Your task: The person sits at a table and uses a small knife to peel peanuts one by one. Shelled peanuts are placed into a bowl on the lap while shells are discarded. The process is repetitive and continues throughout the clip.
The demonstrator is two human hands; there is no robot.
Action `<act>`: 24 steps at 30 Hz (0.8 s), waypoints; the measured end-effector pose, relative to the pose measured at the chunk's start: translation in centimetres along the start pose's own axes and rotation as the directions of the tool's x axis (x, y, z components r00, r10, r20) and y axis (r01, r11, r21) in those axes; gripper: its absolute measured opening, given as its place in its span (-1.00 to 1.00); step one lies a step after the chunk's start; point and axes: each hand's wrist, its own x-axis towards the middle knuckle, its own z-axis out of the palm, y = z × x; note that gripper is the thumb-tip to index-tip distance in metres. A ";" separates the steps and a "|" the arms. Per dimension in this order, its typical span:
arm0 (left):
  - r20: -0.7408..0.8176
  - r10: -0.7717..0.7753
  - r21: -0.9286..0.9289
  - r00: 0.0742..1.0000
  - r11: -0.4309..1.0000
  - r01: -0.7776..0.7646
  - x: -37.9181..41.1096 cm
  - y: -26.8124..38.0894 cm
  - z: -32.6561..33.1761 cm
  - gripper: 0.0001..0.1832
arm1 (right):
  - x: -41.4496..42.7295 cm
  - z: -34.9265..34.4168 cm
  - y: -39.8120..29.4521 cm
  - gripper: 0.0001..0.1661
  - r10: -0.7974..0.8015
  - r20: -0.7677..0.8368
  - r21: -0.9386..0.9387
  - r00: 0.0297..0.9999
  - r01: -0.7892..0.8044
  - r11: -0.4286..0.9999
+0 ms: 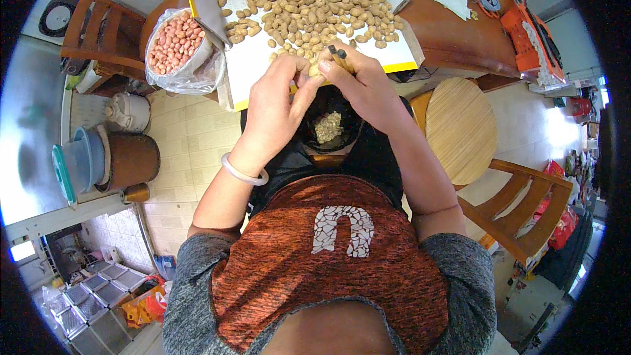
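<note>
Both my hands meet over the near edge of an open cardboard box lined in white. My left hand pinches an unshelled peanut from the left, a bangle on its wrist. From the other side the thumb of my right hand presses on the same peanut. A pair of thin tools with dark ends, perhaps tweezers or pliers handles, sticks out of my right hand; its tip is hidden. Unshelled peanuts lie heaped in the box. Below my hands, a dark bowl holds a pile of empty shells.
A plastic-lined container of shelled pink peanuts stands left of the box. To the right are a round wooden stool, a wooden chair and an orange basket on the wooden table. Buckets stand at left.
</note>
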 end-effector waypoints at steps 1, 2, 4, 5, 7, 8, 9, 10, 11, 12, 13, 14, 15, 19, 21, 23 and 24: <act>0.029 -0.045 -0.077 0.999 0.996 0.047 0.0 -0.2 -0.1 -0.83 | 0.0 -0.3 0.0 -0.61 0.003 0.014 0.000 1.000 -0.003 1.000; 0.092 -0.117 -0.219 0.989 0.966 0.134 0.0 -0.4 -0.2 -0.82 | 0.0 -0.4 0.0 -0.62 -0.011 0.026 -0.013 1.000 0.011 1.000; 0.255 -0.245 -0.456 0.935 0.823 0.340 -0.1 -0.9 -0.4 -0.80 | -0.1 -0.7 -0.1 -0.64 -0.002 0.054 -0.021 0.999 0.003 1.000; 0.280 -0.239 -0.500 0.930 0.791 0.354 0.0 -1.1 -0.5 -0.80 | -0.1 -0.8 -0.2 -0.64 -0.018 0.056 -0.034 0.998 0.020 0.999; 0.339 -0.250 -0.566 0.907 0.716 0.409 0.0 -1.3 -0.6 -0.78 | -0.1 -0.9 -0.4 -0.65 -0.037 0.066 -0.044 0.997 0.040 0.998; 0.331 -0.248 -0.567 0.910 0.719 0.402 0.0 -1.4 -0.6 -0.78 | -0.1 -1.1 -0.5 -0.70 -0.001 0.078 -0.073 0.997 0.007 0.997; 0.320 -0.248 -0.571 0.914 0.719 0.396 0.0 -1.4 -0.5 -0.78 | -0.1 -1.2 -0.6 -0.73 0.034 0.091 -0.100 0.995 -0.025 0.995; 0.310 -0.248 -0.575 0.918 0.720 0.389 0.0 -1.4 -0.5 -0.78 | -0.1 -1.2 -0.6 -0.74 0.050 0.097 -0.130 0.994 -0.037 0.991; 0.310 -0.247 -0.577 0.918 0.719 0.388 0.0 -1.4 -0.4 -0.78 | -0.1 -1.2 -0.6 -0.75 0.059 0.091 -0.113 0.994 -0.049 0.992; 0.310 -0.246 -0.580 0.918 0.717 0.388 0.0 -1.3 -0.4 -0.79 | -0.1 -1.1 -0.6 -0.75 0.050 0.079 -0.100 0.996 -0.042 0.994; 0.308 -0.250 -0.583 0.918 0.713 0.389 0.0 -1.3 -0.4 -0.79 | -0.1 -1.0 -0.5 -0.75 0.037 0.066 -0.090 0.997 -0.031 0.995; 0.297 -0.250 -0.591 0.921 0.709 0.383 -0.1 -1.3 -0.3 -0.79 | -0.1 -0.9 -0.4 -0.76 0.062 0.048 -0.031 0.997 -0.060 0.998; 0.283 -0.257 -0.600 0.924 0.704 0.380 -0.2 -1.2 -0.3 -0.79 | -0.2 -0.7 -0.3 -0.76 0.084 0.030 0.026 0.996 -0.085 0.996; 0.259 -0.290 -0.620 0.921 0.681 0.389 -0.3 -1.1 0.2 -0.80 | 0.0 -0.2 0.1 -0.77 0.059 -0.023 0.137 0.998 -0.055 0.989; 0.244 -0.297 -0.610 0.923 0.693 0.384 -0.4 -1.0 0.3 -0.80 | 0.0 -0.3 0.1 -0.76 0.106 -0.017 0.164 0.994 -0.102 0.981; 0.231 -0.304 -0.612 0.924 0.693 0.381 -0.5 -1.0 0.3 -0.80 | 0.0 -0.5 0.0 -0.75 0.140 -0.004 0.196 0.990 -0.137 0.971; 0.224 -0.308 -0.619 0.925 0.688 0.379 -0.5 -1.0 0.3 -0.81 | 0.0 -0.5 -0.1 -0.74 0.138 0.000 0.215 0.990 -0.135 0.967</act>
